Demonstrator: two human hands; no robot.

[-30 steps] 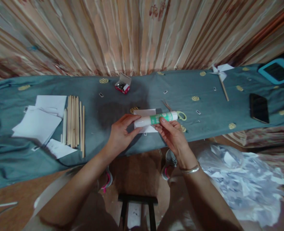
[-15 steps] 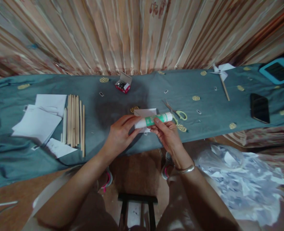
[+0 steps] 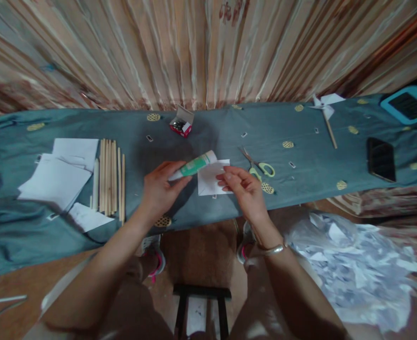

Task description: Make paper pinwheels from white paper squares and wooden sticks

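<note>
My left hand point(image 3: 159, 186) is closed around a white and green glue stick point(image 3: 194, 165), which tilts up to the right above the teal cloth point(image 3: 300, 156). My right hand point(image 3: 246, 189) rests with its fingertips on the right edge of a small white paper piece point(image 3: 212, 178) lying on the cloth; its fingers are apart and hold nothing. Green-handled scissors point(image 3: 260, 166) lie just right of the paper.
A row of wooden sticks point(image 3: 109, 182) and white paper sheets point(image 3: 58, 177) lie at the left. A red box point(image 3: 180, 123) stands at the back. A paper pinwheel point(image 3: 324, 111), a black phone point(image 3: 381, 158) and a blue tablet point(image 3: 408, 105) are at the right. A bag of paper scraps point(image 3: 353, 264) sits below.
The glue stick passed from both hands to my left hand alone and moved left. My right hand let go of it and came down onto the paper piece.
</note>
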